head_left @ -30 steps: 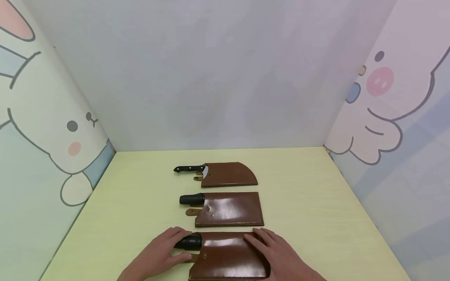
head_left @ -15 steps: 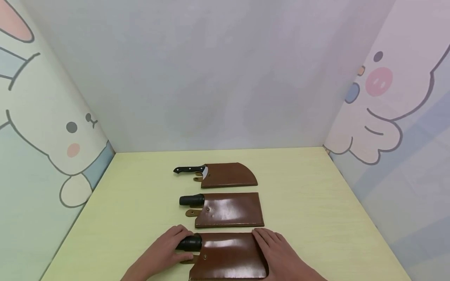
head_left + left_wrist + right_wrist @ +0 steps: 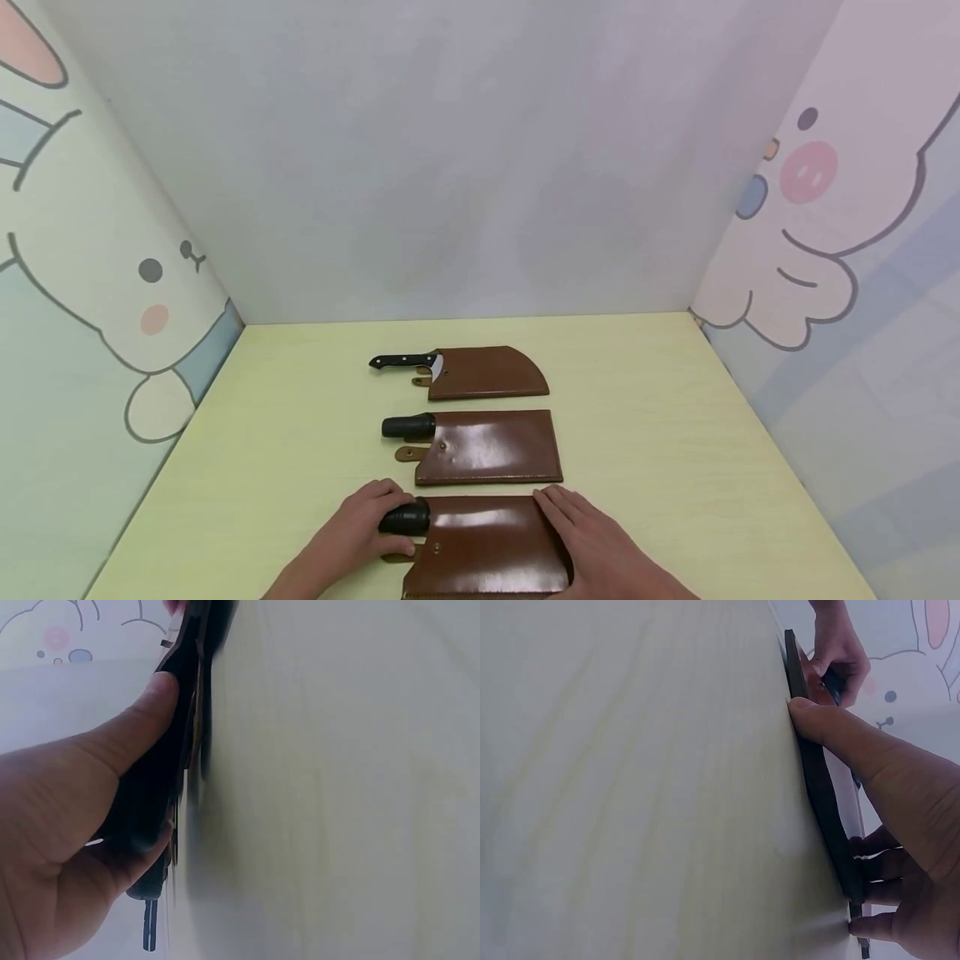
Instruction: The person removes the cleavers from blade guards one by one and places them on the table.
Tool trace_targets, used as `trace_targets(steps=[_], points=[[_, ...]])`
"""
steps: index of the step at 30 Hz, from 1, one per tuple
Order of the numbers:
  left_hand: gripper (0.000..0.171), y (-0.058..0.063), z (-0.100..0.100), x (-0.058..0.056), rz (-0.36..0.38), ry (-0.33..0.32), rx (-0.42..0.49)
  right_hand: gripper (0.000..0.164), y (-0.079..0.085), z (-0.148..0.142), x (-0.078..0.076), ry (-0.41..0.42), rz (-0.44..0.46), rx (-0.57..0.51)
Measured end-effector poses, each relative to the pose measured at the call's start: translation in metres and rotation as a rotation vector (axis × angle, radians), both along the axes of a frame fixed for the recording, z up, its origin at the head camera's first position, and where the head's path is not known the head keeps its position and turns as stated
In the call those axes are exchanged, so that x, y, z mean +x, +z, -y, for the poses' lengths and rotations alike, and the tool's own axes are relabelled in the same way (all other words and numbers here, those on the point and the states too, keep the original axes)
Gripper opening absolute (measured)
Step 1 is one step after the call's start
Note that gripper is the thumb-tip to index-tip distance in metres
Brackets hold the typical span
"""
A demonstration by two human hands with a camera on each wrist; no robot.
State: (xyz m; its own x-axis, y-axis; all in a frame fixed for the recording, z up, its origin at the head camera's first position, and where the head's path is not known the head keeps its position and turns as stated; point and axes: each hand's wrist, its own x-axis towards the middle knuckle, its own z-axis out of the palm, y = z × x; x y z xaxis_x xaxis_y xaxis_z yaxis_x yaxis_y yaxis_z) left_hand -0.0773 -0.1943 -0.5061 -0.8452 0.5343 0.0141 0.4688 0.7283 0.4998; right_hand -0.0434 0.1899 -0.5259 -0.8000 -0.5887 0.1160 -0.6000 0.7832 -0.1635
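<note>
Closest to the person lies a cleaver with a black handle (image 3: 406, 517), its blade hidden in a glossy brown leather sheath (image 3: 487, 546). Over that handle curls the left hand (image 3: 360, 525), thumb down by the tan strap (image 3: 401, 557). The left wrist view shows this thumb (image 3: 142, 720) and the fingers on either side of the dark handle. At the sheath's right end is the right hand (image 3: 600, 537). In the right wrist view its thumb (image 3: 840, 731) presses the near edge, while the other fingers reach round the right end.
Beyond it lies a second cleaver in a rectangular brown sheath (image 3: 498, 446), its black handle (image 3: 408, 427) to the left. Farther back is a knife with a riveted black handle (image 3: 405, 361) in a round-ended sheath (image 3: 487, 372). Walls surround the pale yellow table (image 3: 660, 433).
The right hand's fingers have slid off the top of the nearest sheath to its right end. The left hand has shifted slightly to the right along the handle.
</note>
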Motion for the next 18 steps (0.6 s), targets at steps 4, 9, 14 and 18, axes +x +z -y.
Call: trace_targets(steps=[4,9,14,18], points=[[0.051,-0.0003,-0.0034,0.0023,-0.036,0.03,-0.011,0.123,0.0027,-0.0002,-0.0019,0.019,0.048,0.007],[0.045,0.0003,-0.0062,0.0049,-0.05,0.05,-0.02,0.125,0.0067,0.0001,-0.0035,0.034,0.092,0.009],[0.043,0.0054,-0.0058,0.0065,-0.04,0.042,-0.018,0.126,0.0073,0.0007,-0.004,0.034,0.107,-0.014],[0.043,0.0088,-0.0043,0.0049,-0.029,0.028,-0.009,0.127,0.0081,0.0018,-0.0033,0.025,0.126,-0.032]])
